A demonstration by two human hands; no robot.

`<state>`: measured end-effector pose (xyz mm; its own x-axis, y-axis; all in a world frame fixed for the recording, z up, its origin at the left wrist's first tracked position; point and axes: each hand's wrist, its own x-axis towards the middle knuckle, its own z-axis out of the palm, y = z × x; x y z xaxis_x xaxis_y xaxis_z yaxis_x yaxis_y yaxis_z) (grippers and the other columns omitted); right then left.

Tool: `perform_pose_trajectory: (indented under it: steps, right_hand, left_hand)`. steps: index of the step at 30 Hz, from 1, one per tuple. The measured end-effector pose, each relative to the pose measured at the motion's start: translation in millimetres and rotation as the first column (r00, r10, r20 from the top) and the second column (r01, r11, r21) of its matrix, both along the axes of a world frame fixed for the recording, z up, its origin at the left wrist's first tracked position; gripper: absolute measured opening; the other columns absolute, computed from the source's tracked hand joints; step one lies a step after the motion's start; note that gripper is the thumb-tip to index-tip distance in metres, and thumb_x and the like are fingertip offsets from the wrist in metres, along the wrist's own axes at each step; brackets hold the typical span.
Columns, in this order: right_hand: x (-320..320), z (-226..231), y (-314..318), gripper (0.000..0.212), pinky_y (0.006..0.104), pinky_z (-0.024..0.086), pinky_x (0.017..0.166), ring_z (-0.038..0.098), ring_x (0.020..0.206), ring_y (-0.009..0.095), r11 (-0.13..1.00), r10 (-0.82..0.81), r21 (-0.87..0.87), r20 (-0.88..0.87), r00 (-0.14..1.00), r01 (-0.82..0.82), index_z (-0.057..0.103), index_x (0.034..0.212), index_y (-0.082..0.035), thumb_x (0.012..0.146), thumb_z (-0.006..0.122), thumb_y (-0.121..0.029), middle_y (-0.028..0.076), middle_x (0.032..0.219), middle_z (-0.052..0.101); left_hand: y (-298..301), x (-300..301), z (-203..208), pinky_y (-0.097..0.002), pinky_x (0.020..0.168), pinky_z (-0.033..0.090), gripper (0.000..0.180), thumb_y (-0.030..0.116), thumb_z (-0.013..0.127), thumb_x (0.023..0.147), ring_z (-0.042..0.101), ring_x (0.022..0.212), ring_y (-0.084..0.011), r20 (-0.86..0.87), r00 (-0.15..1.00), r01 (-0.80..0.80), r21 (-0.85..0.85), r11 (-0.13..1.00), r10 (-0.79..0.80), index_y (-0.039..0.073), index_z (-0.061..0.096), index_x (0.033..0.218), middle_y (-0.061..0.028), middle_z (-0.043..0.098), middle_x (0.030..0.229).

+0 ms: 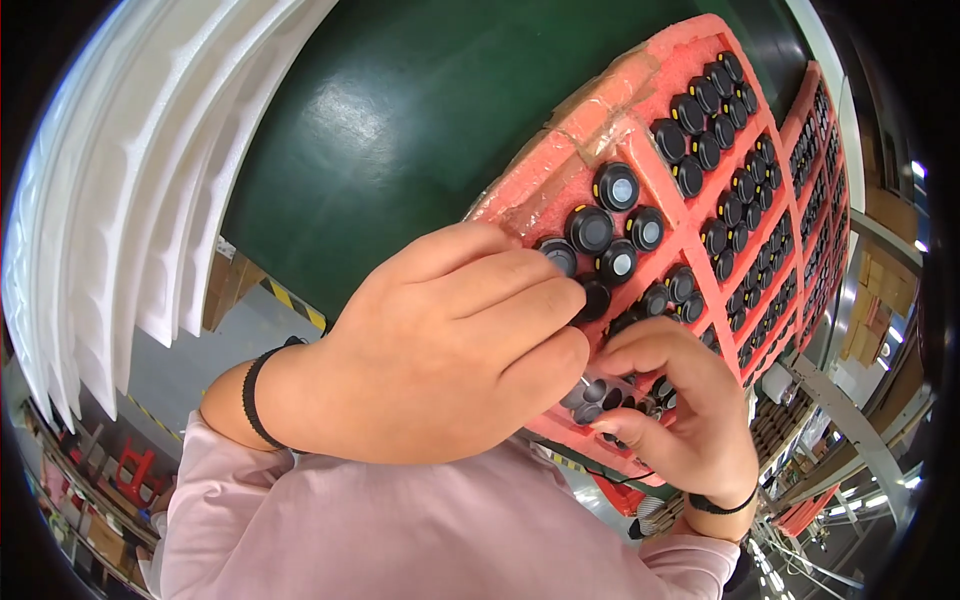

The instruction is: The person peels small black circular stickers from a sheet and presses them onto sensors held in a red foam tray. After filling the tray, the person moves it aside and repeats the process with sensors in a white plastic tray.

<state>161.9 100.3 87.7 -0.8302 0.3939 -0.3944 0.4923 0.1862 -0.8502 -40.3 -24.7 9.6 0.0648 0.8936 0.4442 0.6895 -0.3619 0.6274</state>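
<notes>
My left hand (450, 345) reaches over the near left edge of a pink foam tray (672, 205). Its fingers are curled together, and their tips and whatever they hold are hidden. Right by those fingers sits a black round cap-like part (593, 298). My right hand (690, 400) is close beside it over the tray's near compartments. The right thumb and forefinger curve apart like a C, with small grey, shiny round parts (600, 392) seen in the gap. Farther off, black round parts with pale centres and yellow marks (590, 230) stand in the tray's compartments.
The tray rests on a dark green tabletop (370, 140), its corner wrapped in clear tape (600, 115). A second pink tray (815, 180) with similar parts stands at the far right. White moulded sheets (150, 170) hang on the left. A metal frame (850, 410) is at the right.
</notes>
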Motion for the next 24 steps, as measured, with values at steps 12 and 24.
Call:
perform_pose_trajectory:
  steps: [12, 24]
  right_hand:
    - [1.7, -1.4, -10.9, 0.031, 0.0333, 0.052, 0.075, 0.065, 0.086, 0.025, 0.947, 0.01, 0.32, -0.14, 0.99, 0.036, 0.065, 0.1, 0.002, 0.077, 0.085, -0.002, 0.015, 0.097, 0.068]
    - [-0.2, 0.7, -13.8, 0.03, 0.039, 0.044, 0.069, 0.059, 0.078, 0.029, 0.839, 0.052, 0.544, -0.091, 0.994, 0.005, 0.069, 0.091, -0.003, 0.066, 0.083, 0.002, 0.01, 0.088, 0.063]
  left_hand:
    - [4.7, 10.6, 3.6, -0.0348, 0.061, 0.046, 0.03, 0.028, 0.076, 0.079, 0.056, 0.067, -0.0209, 0.049, 0.998, 0.034, 0.064, 0.997, -0.037, 0.004, 0.071, 0.097, -0.0025, 0.059, 0.08]
    - [3.6, 23.2, 4.1, -0.0331, 0.064, 0.046, 0.029, 0.022, 0.073, 0.071, 0.055, 0.068, -0.0195, -0.033, 0.998, -0.039, 0.128, 0.991, 0.044, 0.004, 0.072, 0.094, -0.0014, 0.058, 0.078]
